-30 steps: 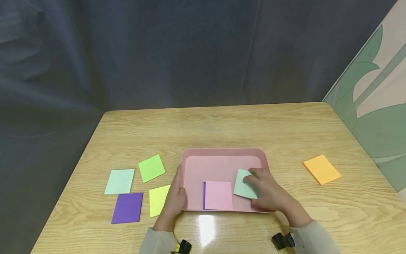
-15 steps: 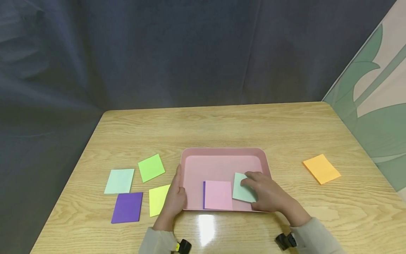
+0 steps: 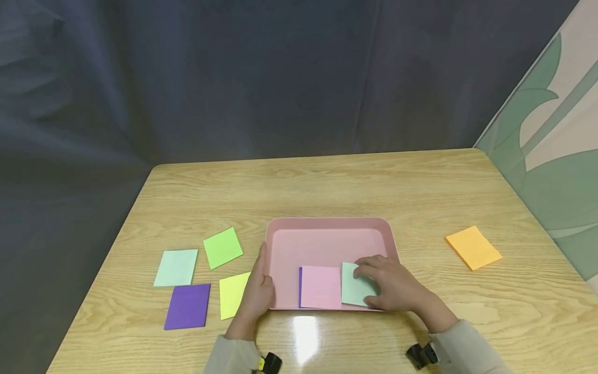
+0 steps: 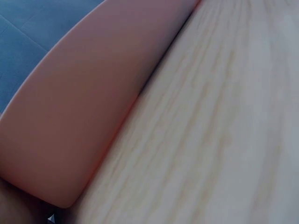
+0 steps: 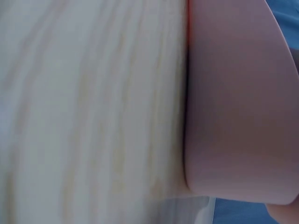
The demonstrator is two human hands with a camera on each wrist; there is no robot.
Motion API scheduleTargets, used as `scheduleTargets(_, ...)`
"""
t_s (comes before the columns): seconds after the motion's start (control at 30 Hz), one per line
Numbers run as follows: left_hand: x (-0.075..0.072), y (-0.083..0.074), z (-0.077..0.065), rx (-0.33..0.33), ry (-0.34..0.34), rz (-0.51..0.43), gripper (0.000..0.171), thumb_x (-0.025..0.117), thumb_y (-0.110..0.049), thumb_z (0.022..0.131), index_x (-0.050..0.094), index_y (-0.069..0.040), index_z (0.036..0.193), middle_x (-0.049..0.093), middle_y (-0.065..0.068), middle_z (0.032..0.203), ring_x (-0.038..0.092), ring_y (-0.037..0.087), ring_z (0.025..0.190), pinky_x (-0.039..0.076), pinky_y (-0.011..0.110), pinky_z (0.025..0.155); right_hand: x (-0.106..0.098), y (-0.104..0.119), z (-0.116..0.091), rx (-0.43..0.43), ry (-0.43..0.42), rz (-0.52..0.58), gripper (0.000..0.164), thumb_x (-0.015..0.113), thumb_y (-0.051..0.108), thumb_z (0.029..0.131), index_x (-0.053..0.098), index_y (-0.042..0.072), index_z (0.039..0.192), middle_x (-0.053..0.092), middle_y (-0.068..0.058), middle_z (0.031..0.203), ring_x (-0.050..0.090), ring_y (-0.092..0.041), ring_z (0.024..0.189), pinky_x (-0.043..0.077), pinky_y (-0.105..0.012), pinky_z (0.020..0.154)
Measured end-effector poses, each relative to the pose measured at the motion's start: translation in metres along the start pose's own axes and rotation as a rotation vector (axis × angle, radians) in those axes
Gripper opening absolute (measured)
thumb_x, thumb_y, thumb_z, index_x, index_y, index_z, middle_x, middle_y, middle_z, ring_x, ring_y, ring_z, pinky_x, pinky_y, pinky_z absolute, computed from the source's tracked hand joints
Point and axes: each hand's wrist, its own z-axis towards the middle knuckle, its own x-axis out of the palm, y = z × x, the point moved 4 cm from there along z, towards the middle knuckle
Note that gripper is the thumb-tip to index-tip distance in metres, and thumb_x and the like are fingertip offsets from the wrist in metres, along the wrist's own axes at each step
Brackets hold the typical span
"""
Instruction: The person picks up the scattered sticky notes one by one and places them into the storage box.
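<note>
Right hand: the right hand (image 3: 394, 284) reaches over the near right part of the pink tray (image 3: 308, 238), its fingers curled on the mint note pad (image 3: 349, 288), pinching it between fingertips and thumb; the wrist view there shows mostly tray wall.
Left hand: the left hand (image 3: 257, 293) rests against the tray's left wall, fingers extended along it; whether the thumb clamps the rim I cannot tell.
Reason for the left hold: probably to steady the tray, so that it does not slide while the other hand works inside.
Reason for the right hold: a pinch near the pad's right side leaves its left edge uncovered, which likely makes lining it up with its neighbour easier.
Mint pad and fingers: inside the tray by the near wall, its right part under the fingers, its left part showing beyond them; thumb at its near right corner. Whether it lies fully flat cannot be told.
Neighbour: a pink note pad (image 3: 321, 288), just left of the mint pad, with a purple strip (image 3: 300, 288) along its left edge, apparently another pad underneath.
Left worktop: on the worktop (image 3: 317, 187), lime (image 3: 223, 248), yellow (image 3: 232, 296), pale aqua (image 3: 175, 268) and deep violet (image 3: 188, 306) pads lie loosely grouped, the yellow partly hidden by the left arm.
Right worktop: an orange pad (image 3: 474, 248), angled, well apart from the tray.
</note>
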Motion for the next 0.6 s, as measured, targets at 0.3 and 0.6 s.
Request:
scheduleTargets(0.3, 0.001, -0.0003, -0.0001, -0.006, -0.006, -0.013, 0.065, 0.027, 0.009, 0.081, 0.007, -0.01, 0.139, 0.011, 0.01, 0.142, 0.01, 0.025, 0.127, 0.01, 0.041, 0.101, -0.0004, -0.0001, 0.0004, -0.05, -0.048, -0.012, 0.032, 0.068, 0.018, 0.061, 0.06, 0.017, 0.092, 0.058, 0.0, 0.106, 0.05, -0.016, 0.091, 0.04, -0.037, 0.076)
scheduleTargets(0.6, 0.0015, 0.0014, 0.0, -0.009, -0.007, -0.004, 0.066, 0.027, 0.009, 0.081, 0.008, -0.012, 0.14, 0.01, 0.008, 0.143, 0.01, 0.026, 0.127, 0.009, 0.042, 0.101, -0.0017, -0.0038, 0.0003, 0.012, -0.09, 0.04, 0.03, 0.065, 0.018, 0.071, 0.06, 0.008, 0.098, 0.058, -0.001, 0.098, 0.051, -0.019, 0.093, 0.042, -0.036, 0.079)
